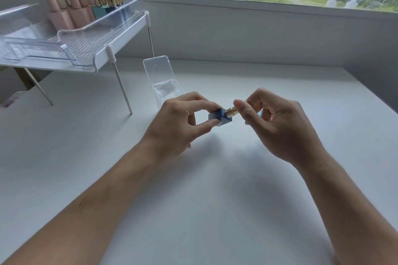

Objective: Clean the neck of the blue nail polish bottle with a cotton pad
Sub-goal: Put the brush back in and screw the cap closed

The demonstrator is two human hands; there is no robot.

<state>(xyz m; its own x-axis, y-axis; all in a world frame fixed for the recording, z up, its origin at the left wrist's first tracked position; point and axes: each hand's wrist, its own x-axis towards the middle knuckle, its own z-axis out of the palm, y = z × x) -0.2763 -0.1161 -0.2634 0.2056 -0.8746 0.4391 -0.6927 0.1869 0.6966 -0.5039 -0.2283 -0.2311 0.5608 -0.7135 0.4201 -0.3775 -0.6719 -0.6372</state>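
Note:
A small square blue nail polish bottle (219,116) is held sideways above the white table, its gold cap (231,112) pointing right. My left hand (178,122) pinches the blue body between thumb and fingers. My right hand (273,122) has its fingertips closed around the gold cap. The cap sits on the bottle, so the neck is hidden. I see no cotton pad, though a pale blue bit shows behind my right fingers (261,113).
A clear plastic box (159,71) with its lid up stands just behind my hands. At the back left a white rack (101,58) on thin metal legs carries clear trays and several pink and gold-capped polish bottles (81,0). A window runs along the back.

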